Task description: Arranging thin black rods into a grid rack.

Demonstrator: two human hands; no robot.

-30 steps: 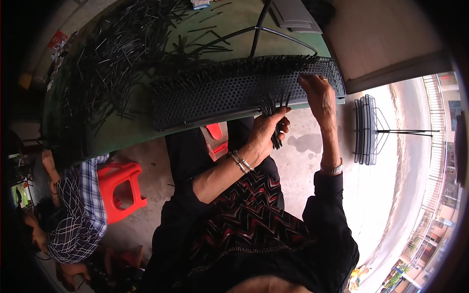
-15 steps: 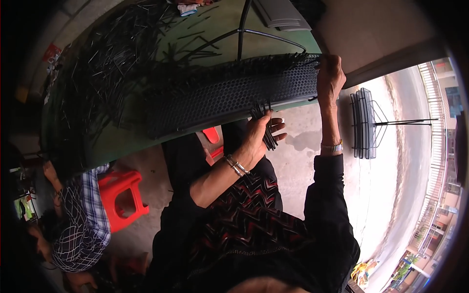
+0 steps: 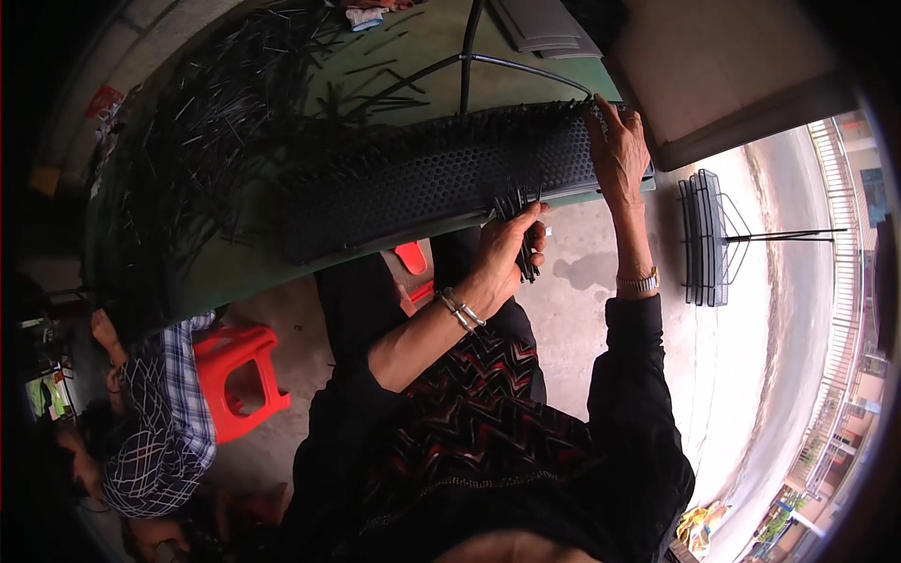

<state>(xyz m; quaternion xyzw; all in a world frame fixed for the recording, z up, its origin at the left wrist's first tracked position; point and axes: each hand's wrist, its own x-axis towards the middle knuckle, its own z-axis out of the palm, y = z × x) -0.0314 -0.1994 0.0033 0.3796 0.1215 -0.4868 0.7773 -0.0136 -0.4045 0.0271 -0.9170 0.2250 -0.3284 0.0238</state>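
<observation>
A long, curved black panel (image 3: 441,183) full of small round holes lies along the near edge of the green table. Short black strips (image 3: 422,141) stand up in a row along its far side. My left hand (image 3: 511,244) is closed around a bundle of thin black strips (image 3: 527,258) in front of the panel's near edge. Over the panel's right end, my right hand (image 3: 621,159) has its fingers bent down at the far corner. Whatever its fingertips pinch there is too small to make out.
Loose black strips (image 3: 216,113) are heaped on the green table's (image 3: 225,286) left side. A black metal frame (image 3: 465,58) stands behind the panel, near grey sheets (image 3: 544,28). A person (image 3: 160,432) sits at left by a red stool (image 3: 239,380). A wire rack (image 3: 706,237) stands at right.
My right hand has shifted slightly left and inward from the panel's corner, its fingers less tightly curled. My left fingers have closed more around the bundle of strips.
</observation>
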